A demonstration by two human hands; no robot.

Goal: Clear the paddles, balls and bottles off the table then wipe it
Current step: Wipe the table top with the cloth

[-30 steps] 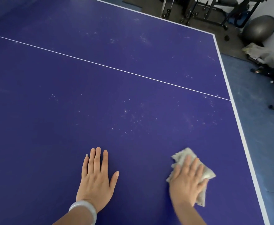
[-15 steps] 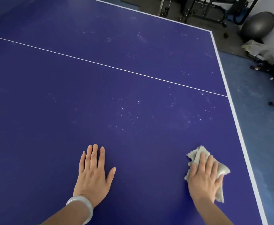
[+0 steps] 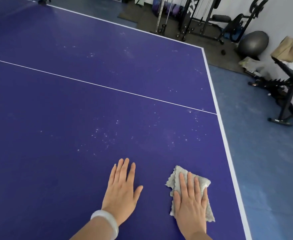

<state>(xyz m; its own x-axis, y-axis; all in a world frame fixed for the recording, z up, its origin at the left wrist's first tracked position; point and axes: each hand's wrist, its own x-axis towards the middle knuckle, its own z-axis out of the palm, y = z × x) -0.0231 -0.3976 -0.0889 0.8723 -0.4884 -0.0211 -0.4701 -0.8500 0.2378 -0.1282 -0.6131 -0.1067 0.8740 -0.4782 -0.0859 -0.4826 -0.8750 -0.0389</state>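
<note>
Change: gap between the two hands has narrowed since half a second ago, and the view has lifted to take in more of the gym beyond the table.
Left hand: left hand (image 3: 121, 193) lies flat, palm down, on the dark blue table-tennis table (image 3: 64, 110), fingers straight and close together, thumb spread; it holds nothing.
Wrist: pale translucent bangle (image 3: 105, 222) sits on the left wrist.
Right hand: right hand (image 3: 190, 201) presses flat, with straight fingers, on the grey fringed cloth (image 3: 176, 175).
Cloth: crumpled on the table near its right edge, just beside the left hand, apart from it.
Table surface: thin white centre line (image 3: 107, 87) crosses it; scattered white specks (image 3: 105, 135) lie beyond the hands.
Surroundings: grey exercise ball (image 3: 253, 44) and black weight machine (image 3: 203, 19) stand on the floor past the far corner.
</note>
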